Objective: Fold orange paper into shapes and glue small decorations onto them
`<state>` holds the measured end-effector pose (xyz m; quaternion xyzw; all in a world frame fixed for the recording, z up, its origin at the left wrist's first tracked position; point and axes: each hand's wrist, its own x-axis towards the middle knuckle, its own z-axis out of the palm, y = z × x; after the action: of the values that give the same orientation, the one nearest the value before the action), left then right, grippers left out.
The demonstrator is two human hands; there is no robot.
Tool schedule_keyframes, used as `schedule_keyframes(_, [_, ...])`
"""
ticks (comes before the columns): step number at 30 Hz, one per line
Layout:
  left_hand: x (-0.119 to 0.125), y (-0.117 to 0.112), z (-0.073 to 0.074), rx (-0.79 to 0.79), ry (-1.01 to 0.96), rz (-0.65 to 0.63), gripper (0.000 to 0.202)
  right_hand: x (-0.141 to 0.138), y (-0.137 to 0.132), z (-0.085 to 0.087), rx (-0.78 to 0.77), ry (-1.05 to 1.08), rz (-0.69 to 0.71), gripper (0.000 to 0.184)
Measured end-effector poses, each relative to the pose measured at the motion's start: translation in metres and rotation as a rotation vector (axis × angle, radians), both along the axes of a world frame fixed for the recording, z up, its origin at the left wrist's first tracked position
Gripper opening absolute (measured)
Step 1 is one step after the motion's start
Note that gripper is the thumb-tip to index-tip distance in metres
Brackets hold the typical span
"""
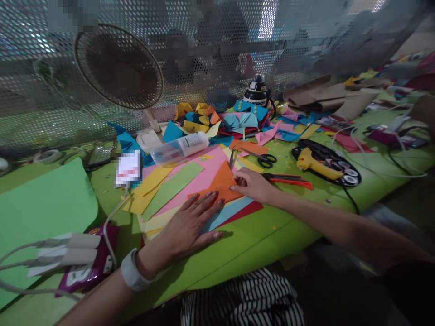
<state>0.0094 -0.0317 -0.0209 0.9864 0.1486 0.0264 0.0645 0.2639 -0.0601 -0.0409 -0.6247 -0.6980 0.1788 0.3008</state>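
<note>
My left hand (190, 224) lies flat with fingers spread on a pile of coloured paper sheets, its fingertips on the lower edge of an orange folded paper (222, 181). My right hand (253, 184) rests on the right side of that orange paper, fingers bent and pressing its edge. Under the orange piece lie a pink sheet (204, 174), a green strip (173, 188), a blue sheet (226, 213) and a red sheet (246, 209).
Scissors (263, 158), a yellow glue gun (317, 166), a red cutter (288, 179) and a lying plastic bottle (180, 147) surround the pile. A desk fan (118, 68) stands behind; folded paper shapes (217, 120) heap at the back. A power strip with plugs (78, 262) sits left.
</note>
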Motion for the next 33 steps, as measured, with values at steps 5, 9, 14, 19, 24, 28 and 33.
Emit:
schedule_keyframes(5, [-0.001,0.000,-0.001,-0.010,0.007,-0.003,0.068,0.000,0.001,-0.001,0.011,-0.003,-0.008,0.018])
schedule_keyframes(9, [-0.001,0.000,-0.002,-0.023,-0.012,0.005,0.066,0.001,-0.001,-0.001,0.019,-0.019,-0.035,0.016])
schedule_keyframes(14, [-0.002,0.000,-0.003,-0.010,-0.017,0.010,0.066,-0.008,-0.016,0.009,0.317,-0.253,-0.066,0.028])
schedule_keyframes(19, [-0.002,0.000,-0.002,0.011,0.004,-0.007,0.066,-0.026,-0.034,0.010,0.248,-0.516,0.434,0.068])
schedule_keyframes(24, [-0.002,0.000,0.000,0.000,0.018,-0.009,0.069,-0.024,-0.039,0.006,0.059,-0.565,0.514,0.096])
schedule_keyframes(28, [-0.004,0.000,0.003,-0.002,0.037,-0.014,0.070,-0.013,-0.043,0.011,0.013,-0.557,0.538,0.095])
schedule_keyframes(33, [-0.014,0.001,0.009,-0.001,0.084,-0.022,0.070,0.000,-0.050,0.012,0.046,-0.561,0.488,0.090])
